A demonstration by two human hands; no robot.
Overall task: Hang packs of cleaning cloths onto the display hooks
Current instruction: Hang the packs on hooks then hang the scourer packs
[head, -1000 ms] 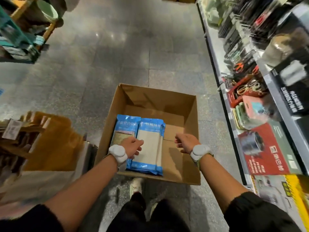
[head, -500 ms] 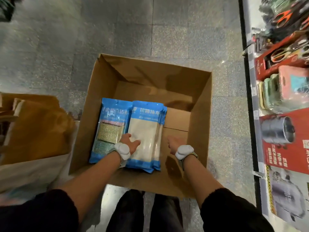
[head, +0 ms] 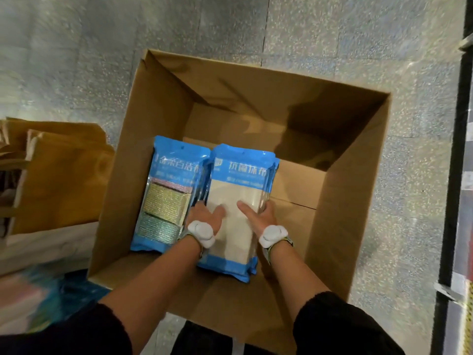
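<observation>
An open cardboard box (head: 358, 190) stands on the floor below me. Inside lie two piles of blue-edged packs. The right pile holds beige cleaning cloth packs (head: 238, 190). The left pile shows a pack of coloured scouring cloths (head: 166, 201). My left hand (head: 204, 216) grips the left side of the beige pile, thumb on top. My right hand (head: 258, 216) grips its right side, thumb on top and fingers curled round the edge. No display hooks are in view.
Brown paper bags (head: 58, 170) stand left of the box on a pale surface. A shelf unit's dark base edge (head: 453, 201) runs down the right side. Grey speckled floor tiles (head: 102, 47) surround the box.
I have leaned closer over the box. My right hand moved left from the box floor onto the beige pile's right edge. My left hand shifted to grip its left side.
</observation>
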